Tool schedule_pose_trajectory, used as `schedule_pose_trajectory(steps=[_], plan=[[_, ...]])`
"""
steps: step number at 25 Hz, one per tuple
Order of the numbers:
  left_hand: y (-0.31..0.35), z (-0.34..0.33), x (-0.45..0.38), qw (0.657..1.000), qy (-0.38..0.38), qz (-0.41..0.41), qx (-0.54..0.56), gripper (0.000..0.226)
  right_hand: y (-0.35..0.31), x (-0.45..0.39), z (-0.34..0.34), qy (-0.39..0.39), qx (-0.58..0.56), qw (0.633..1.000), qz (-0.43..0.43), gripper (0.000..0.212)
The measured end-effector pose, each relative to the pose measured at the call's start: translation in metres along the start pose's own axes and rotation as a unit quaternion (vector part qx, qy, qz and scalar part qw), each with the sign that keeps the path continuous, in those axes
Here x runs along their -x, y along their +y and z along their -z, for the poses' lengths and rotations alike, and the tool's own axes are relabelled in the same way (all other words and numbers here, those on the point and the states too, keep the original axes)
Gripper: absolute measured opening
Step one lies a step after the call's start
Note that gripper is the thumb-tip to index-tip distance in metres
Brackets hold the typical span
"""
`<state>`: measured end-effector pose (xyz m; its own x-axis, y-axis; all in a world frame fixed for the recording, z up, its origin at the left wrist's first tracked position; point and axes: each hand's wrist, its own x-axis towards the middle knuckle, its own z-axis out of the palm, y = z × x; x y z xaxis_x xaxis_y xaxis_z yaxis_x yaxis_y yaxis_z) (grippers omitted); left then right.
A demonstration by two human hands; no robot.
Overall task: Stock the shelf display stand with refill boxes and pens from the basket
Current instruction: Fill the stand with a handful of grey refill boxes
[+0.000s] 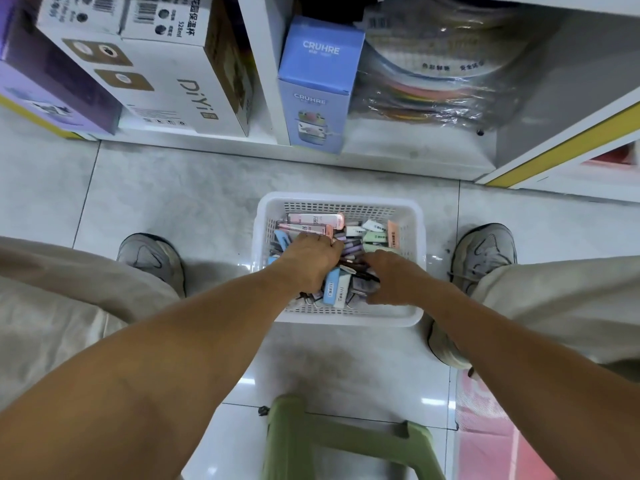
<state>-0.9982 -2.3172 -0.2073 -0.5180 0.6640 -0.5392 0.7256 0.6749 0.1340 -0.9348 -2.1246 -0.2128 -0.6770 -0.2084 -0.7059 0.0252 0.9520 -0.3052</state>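
Note:
A white plastic basket (412,216) stands on the tiled floor between my feet. It holds a heap of pastel refill boxes (313,219) and dark and purple pens (353,249). My left hand (306,263) is down in the heap at the basket's left side, fingers curled over pens and boxes. My right hand (394,277) reaches in from the right, fingers curled around a dark pen (363,273) and small boxes. What lies under both palms is hidden. The display stand is not in view.
White shelving stands ahead, with a blue CRUHRE box (317,84) upright on the bottom shelf, a white DiYi box (156,77) and a purple box (45,88) at left, and bagged coloured sheets (433,81) at right. A green stool (332,441) sits under me.

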Motion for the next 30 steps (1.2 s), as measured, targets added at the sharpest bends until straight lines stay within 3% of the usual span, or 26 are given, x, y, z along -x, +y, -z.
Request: schedule_pose_trajectory(steps=[3,5,12,17,22,24,27,30], plan=[[-0.004,0.002,-0.002,1.000,0.006,-0.022,-0.012,0.067,-0.009,0.001,-0.008,0.060,0.107,0.992,0.017,0.064],[-0.004,0.002,-0.003,1.000,0.012,-0.020,-0.013,0.059,-0.018,0.001,-0.011,0.098,0.109,0.989,0.017,0.052],[-0.008,0.020,-0.013,0.981,-0.010,0.087,0.173,0.063,-0.003,-0.002,0.022,0.089,-0.184,0.977,-0.063,0.017],[-0.012,0.044,-0.018,0.901,-0.019,0.161,0.403,0.043,-0.001,-0.003,0.030,0.129,-0.249,0.957,-0.073,0.027],[-0.013,0.045,-0.010,0.807,0.020,0.193,0.558,0.048,-0.006,-0.002,0.039,0.184,-0.293,0.937,-0.057,0.033],[-0.014,0.045,-0.009,0.771,0.038,0.202,0.602,0.047,-0.008,-0.002,0.042,0.184,-0.298,0.935,-0.059,0.037],[-0.013,0.044,-0.007,0.762,0.033,0.211,0.611,0.045,-0.012,-0.003,0.047,0.190,-0.294,0.934,-0.077,0.036],[-0.011,0.044,-0.007,0.715,0.026,0.235,0.658,0.035,-0.012,-0.004,0.053,0.173,-0.375,0.904,-0.107,0.036]])
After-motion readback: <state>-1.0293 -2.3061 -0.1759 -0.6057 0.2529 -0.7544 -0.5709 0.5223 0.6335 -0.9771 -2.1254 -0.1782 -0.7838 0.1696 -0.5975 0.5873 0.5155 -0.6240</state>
